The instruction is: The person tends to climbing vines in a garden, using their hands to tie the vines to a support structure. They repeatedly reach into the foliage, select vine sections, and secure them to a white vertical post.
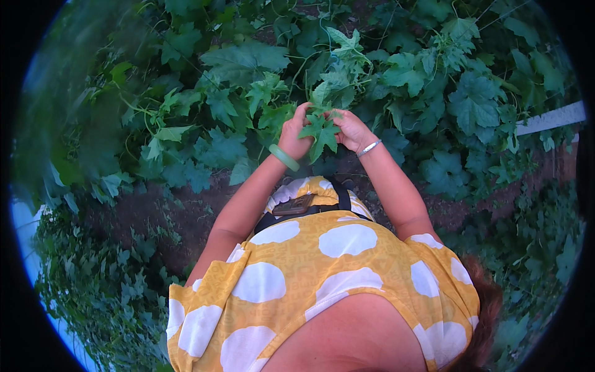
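My left hand (296, 134), with a green bangle above its wrist, is raised to a leafy vine shoot (320, 133) in front of my body. From the other side my right hand (352, 129), which wears a silver bracelet, reaches the same shoot. Lobed light-green leaves lie between the two hands and cover some of the fingertips, so the exact grip of each is hidden. A thin blue string (330, 35) runs down into the foliage above the hands.
Dense climbing vines (246, 60) fill the space ahead. Bare soil (186, 223) shows beneath and beside me, with more leafy plants behind. A pale bar (553, 119) stands out at the right. A phone (294, 205) rests at my waist near a black strap.
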A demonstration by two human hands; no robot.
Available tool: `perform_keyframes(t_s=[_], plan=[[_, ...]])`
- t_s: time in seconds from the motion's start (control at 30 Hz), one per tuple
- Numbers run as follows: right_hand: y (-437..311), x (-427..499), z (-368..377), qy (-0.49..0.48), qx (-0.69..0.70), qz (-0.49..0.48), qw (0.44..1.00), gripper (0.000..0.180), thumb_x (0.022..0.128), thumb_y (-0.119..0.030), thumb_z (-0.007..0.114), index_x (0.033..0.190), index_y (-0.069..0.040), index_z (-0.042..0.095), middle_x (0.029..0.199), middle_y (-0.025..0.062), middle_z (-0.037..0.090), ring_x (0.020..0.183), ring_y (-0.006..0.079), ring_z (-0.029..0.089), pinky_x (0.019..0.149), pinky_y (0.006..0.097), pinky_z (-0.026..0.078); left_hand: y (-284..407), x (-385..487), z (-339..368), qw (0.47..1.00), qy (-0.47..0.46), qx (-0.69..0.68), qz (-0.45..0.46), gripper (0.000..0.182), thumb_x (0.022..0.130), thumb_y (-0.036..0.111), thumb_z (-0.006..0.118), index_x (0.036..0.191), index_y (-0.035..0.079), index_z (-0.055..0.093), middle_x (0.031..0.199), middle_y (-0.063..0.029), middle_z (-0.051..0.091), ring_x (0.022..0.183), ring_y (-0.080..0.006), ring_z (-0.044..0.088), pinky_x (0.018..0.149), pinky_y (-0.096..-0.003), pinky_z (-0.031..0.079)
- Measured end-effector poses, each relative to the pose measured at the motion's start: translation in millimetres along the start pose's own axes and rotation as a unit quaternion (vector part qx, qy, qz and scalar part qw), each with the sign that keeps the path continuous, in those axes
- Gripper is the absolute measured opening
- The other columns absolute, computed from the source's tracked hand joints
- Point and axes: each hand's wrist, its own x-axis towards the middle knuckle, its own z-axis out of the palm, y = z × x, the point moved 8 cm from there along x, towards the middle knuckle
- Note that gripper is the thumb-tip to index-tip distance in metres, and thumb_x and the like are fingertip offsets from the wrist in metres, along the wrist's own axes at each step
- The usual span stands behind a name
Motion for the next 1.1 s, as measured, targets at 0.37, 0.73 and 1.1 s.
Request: perform_keyframes(t_s=[0.37, 0.73, 1.1], plan=[[-14.6, 1.2, 6.0, -0.038, -0.065, -0.038, 0.996, 0.013, 0.088, -0.016, 0.061, 0.098, -0.007, 0.062, 0.081, 0.0044, 0.068, 0.068, 0.0091, 0.065, 0.062, 0.0219, 0.054, -40.3, 2.4, 34.9, 0.7, -0.142, -0.666, -0.215, 0.049, 0.097, 0.021, 0.046, 0.142, 0.011, 0.028, 0.108, -0.0123, 0.061, 0.082, -0.0242, 0.064, 0.063, -0.0319, 0.053], [-25.6, -4.0, 4.1, -0.011, -0.001, -0.034, 0.999, 0.02, 0.088, -0.022, 0.063, 0.097, -0.005, 0.06, 0.089, 0.0084, 0.068, 0.07, 0.0115, 0.065, 0.062, 0.0235, 0.053, -29.7, 7.7, 22.6, 0.918, -0.171, -0.34, -0.114, 0.063, 0.085, -0.001, 0.058, 0.141, 0.006, 0.028, 0.097, -0.0112, 0.06, 0.073, -0.0196, 0.064, 0.064, -0.0297, 0.054], [-27.1, 0.8, 3.3, 0.012, -0.223, -0.087, 0.971, 0.022, 0.089, -0.022, 0.064, 0.098, -0.002, 0.065, 0.082, 0.0012, 0.066, 0.067, 0.0057, 0.061, 0.062, 0.0204, 0.051, -27.4, 8.5, 29.0, 0.911, -0.178, -0.353, -0.114, 0.057, 0.087, -0.002, 0.059, 0.136, 0.005, 0.031, 0.094, -0.0104, 0.063, 0.075, -0.0185, 0.066, 0.062, -0.0283, 0.055]])
